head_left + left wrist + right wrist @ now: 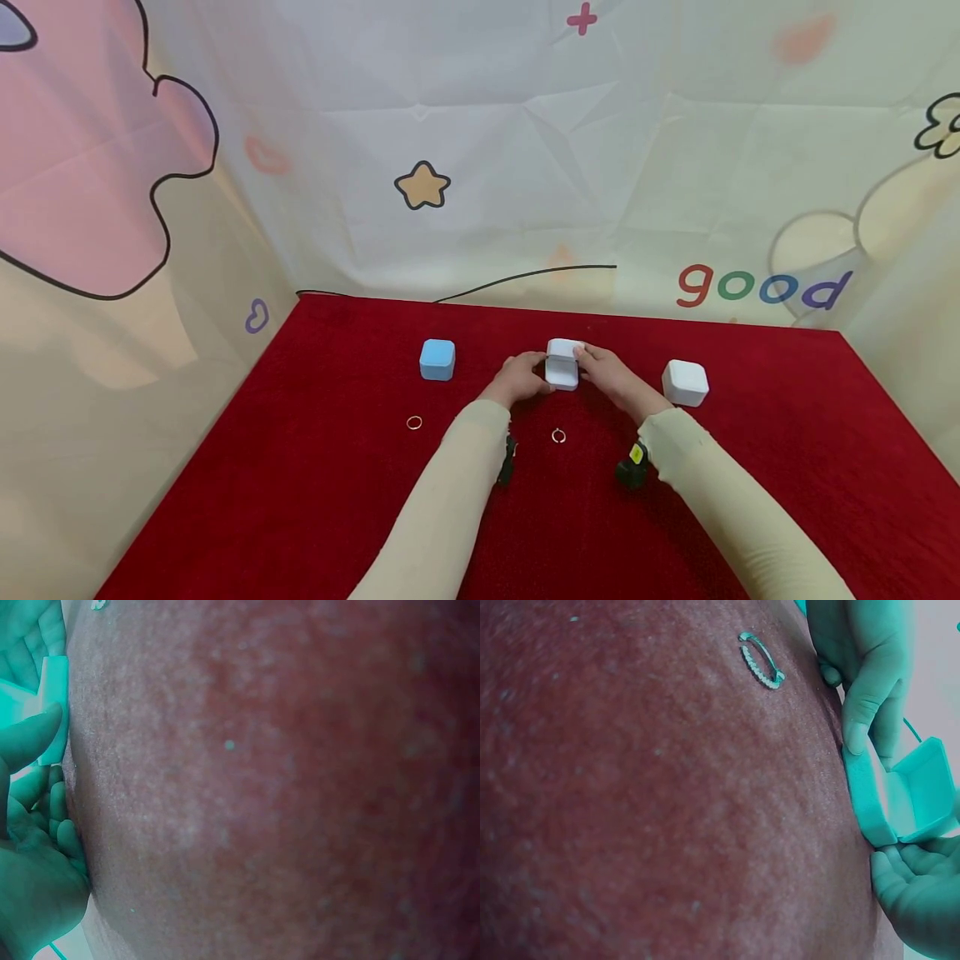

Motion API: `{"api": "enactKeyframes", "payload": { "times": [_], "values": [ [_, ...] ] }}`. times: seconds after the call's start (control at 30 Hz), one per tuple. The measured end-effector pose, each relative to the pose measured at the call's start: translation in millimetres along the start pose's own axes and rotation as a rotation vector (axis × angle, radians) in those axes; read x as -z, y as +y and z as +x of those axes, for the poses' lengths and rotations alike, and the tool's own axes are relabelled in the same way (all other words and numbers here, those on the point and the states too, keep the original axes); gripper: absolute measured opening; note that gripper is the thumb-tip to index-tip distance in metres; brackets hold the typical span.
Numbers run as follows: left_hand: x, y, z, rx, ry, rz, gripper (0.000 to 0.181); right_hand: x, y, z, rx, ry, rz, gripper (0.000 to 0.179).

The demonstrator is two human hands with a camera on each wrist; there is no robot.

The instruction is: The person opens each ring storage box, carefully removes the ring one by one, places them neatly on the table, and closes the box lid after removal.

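An opened white ring box point(562, 377) stands between both hands, its lid tilted up at the back. My left hand point(519, 379) grips the base from the left, with the thumb at the front edge; in the left wrist view that thumb presses the box front point(54, 701). From the right, my right hand point(609, 375) holds the raised lid at its side. Its fingers curl beside the box point(866, 799) in the right wrist view. In front of the box lies a ring point(558, 442) with an open band and a beaded side, which shows closer in the right wrist view.
A closed light-blue box point(437, 360) sits to the left, with a thin gold-coloured ring point(414, 428) in front of it. Right of the hands is a closed white box point(686, 383). Red cloth point(300, 500) covers the table, and a printed curtain point(487, 167) hangs behind.
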State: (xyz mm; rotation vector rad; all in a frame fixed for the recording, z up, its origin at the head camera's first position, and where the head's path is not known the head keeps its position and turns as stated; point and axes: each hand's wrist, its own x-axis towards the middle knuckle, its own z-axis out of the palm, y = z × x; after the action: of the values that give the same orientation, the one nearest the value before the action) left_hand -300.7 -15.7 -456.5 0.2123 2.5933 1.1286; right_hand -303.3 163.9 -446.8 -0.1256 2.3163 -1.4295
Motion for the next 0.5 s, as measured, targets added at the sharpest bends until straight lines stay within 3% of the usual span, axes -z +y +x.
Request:
{"api": "enactKeyframes", "payload": {
  "times": [0.5],
  "values": [
    [-2.2,-1.1,1.4,-0.001,0.009,0.013,0.060,-2.7,1.4,-2.6,0.022,0.004,0.014,0.057]
  ]
}}
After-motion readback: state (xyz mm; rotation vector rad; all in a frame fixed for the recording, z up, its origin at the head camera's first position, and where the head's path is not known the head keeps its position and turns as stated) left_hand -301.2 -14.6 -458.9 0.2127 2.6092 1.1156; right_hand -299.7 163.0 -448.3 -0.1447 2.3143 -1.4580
